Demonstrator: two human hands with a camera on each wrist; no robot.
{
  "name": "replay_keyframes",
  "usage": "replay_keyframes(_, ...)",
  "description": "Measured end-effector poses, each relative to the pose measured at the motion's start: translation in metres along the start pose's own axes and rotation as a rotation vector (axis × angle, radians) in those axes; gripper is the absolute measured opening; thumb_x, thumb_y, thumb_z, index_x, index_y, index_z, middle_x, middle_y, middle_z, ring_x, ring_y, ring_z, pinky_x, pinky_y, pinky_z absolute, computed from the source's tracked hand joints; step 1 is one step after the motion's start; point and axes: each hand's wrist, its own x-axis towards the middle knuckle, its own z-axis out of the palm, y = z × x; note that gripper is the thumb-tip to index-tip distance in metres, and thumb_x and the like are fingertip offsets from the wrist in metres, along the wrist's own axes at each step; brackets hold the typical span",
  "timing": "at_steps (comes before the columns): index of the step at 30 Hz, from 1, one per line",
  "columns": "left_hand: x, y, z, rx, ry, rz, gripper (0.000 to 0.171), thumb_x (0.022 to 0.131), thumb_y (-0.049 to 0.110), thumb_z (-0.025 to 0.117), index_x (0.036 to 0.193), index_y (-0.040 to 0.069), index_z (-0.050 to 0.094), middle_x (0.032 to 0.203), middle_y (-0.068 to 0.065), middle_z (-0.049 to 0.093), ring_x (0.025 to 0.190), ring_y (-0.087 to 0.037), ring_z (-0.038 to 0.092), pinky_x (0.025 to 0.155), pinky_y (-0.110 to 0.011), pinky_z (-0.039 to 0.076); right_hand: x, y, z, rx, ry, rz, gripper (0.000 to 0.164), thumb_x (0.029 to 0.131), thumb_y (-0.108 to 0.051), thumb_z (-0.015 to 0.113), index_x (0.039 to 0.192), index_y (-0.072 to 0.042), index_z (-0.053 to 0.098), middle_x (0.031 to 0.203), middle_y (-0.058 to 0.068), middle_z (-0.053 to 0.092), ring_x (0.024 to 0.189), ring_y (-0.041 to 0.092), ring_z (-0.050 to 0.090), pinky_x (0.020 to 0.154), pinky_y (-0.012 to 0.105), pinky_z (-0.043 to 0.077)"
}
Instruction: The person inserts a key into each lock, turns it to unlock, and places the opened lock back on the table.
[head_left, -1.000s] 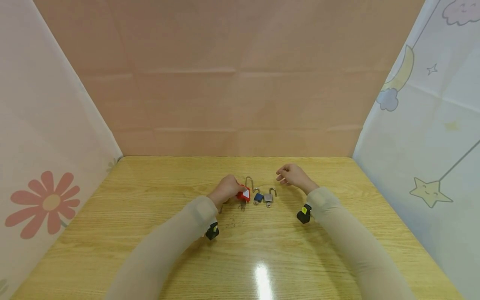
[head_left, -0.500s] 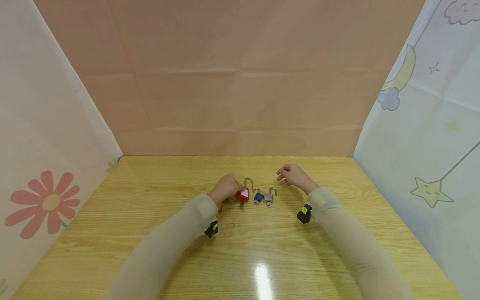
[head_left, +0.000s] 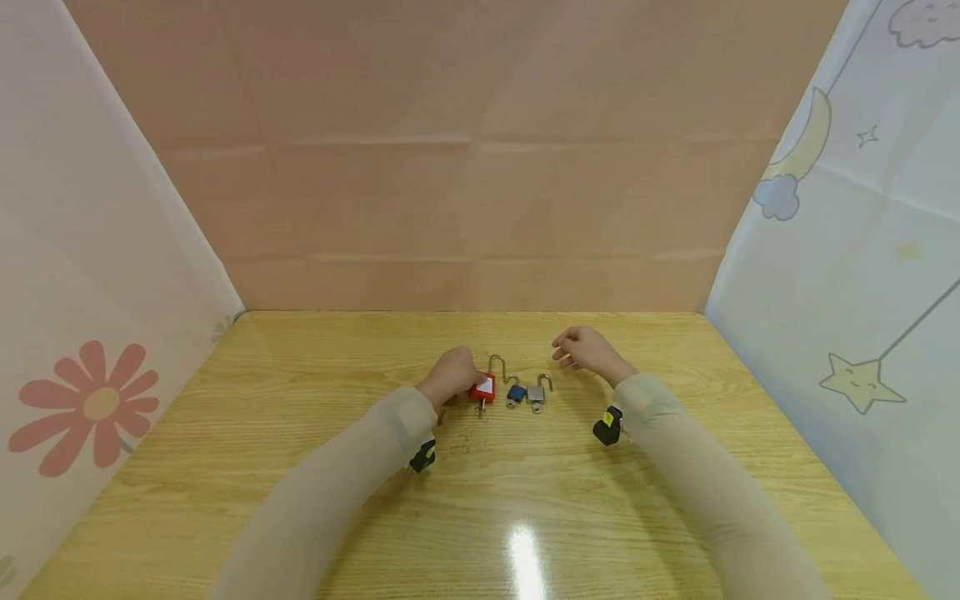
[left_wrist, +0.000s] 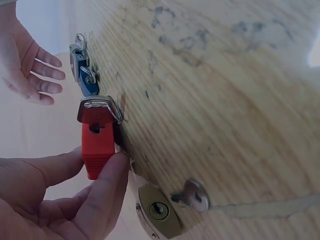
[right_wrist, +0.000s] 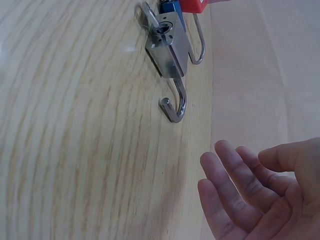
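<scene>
My left hand [head_left: 452, 372] pinches a red padlock [head_left: 483, 394] with a white label, thumb and finger on its sides. A key [left_wrist: 97, 111] sits in its lock, and its shackle stands open toward the back. Just right of it lie a small blue padlock [head_left: 516, 394] and a silver padlock [head_left: 536, 395], both with open shackles and keys in place. A brass padlock [left_wrist: 169, 222] lies close under my left hand, mostly hidden in the head view, with a loose key [left_wrist: 196, 196] beside it. My right hand [head_left: 588, 350] holds nothing, fingers relaxed, right of the silver padlock.
The padlocks are on a wood-grain table [head_left: 480, 492] with a few dark marks near the brass one. A plain peach backdrop [head_left: 465, 167] rises behind, and patterned white panels [head_left: 847, 275] flank both sides.
My left hand has shifted the red padlock slightly left and turned it straighter, its key end now toward me. The right hand and the other padlocks stay put.
</scene>
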Motion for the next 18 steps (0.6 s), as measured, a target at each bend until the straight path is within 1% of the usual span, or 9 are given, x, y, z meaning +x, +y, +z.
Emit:
replay_keyframes(3,-0.0005,0.001,-0.0009,0.007,0.009,0.012,0.02,0.088,0.014,0.071,0.074,0.001,0.066,0.06,-0.007,0.064,0.053,-0.02,0.063,0.047,-0.024,0.048,-0.0001,0.0007,0.0,0.001,0.0,0.0,0.038,0.106,-0.017,0.034,0.128,0.008,0.053,0.112,0.024,0.064,0.1,0.036,0.066,0.084,0.044,0.055)
replay_keyframes(6,-0.0017,0.0023,-0.0021,0.032,0.034,0.022,0.021,0.086,0.015,0.075,0.072,0.002,0.067,0.061,-0.008,0.066,0.06,-0.024,0.069,0.048,-0.024,0.05,0.0002,0.0014,0.0003,0.005,-0.002,0.0,0.038,0.106,-0.017,0.034,0.129,0.008,0.053,0.114,0.025,0.064,0.1,0.036,0.065,0.085,0.045,0.055)
replay_keyframes(9,-0.0033,0.0037,-0.0032,0.079,0.058,0.028,0.022,0.083,0.017,0.078,0.07,0.003,0.068,0.063,-0.008,0.068,0.059,-0.022,0.069,0.048,-0.022,0.047,0.0001,0.0014,0.0006,0.004,0.001,0.002,0.039,0.106,-0.017,0.034,0.129,0.008,0.053,0.114,0.025,0.064,0.101,0.037,0.065,0.086,0.045,0.054)
replay_keyframes(12,-0.0043,0.0045,-0.0036,0.107,0.073,0.036,0.022,0.081,0.019,0.079,0.069,0.004,0.068,0.064,-0.008,0.069,0.054,-0.017,0.064,0.049,-0.021,0.044,-0.0003,0.0021,-0.0002,-0.012,0.004,-0.001,0.04,0.106,-0.017,0.033,0.129,0.009,0.052,0.113,0.024,0.064,0.101,0.037,0.065,0.086,0.046,0.054)
replay_keyframes(15,-0.004,0.0036,-0.0038,0.087,0.073,0.035,0.022,0.081,0.018,0.08,0.07,0.003,0.068,0.064,-0.007,0.068,0.052,-0.016,0.061,0.048,-0.021,0.044,0.0003,0.0027,-0.0005,-0.011,0.013,0.002,0.04,0.106,-0.019,0.034,0.129,0.008,0.053,0.112,0.023,0.065,0.1,0.036,0.065,0.086,0.046,0.054)
replay_keyframes(18,-0.003,0.0022,-0.0037,0.057,0.067,0.028,0.021,0.081,0.017,0.08,0.071,0.003,0.069,0.064,-0.006,0.067,0.055,-0.017,0.063,0.047,-0.021,0.044,0.0004,0.0035,-0.0004,-0.015,0.012,-0.003,0.04,0.106,-0.018,0.034,0.128,0.008,0.054,0.112,0.023,0.065,0.099,0.035,0.066,0.085,0.045,0.054)
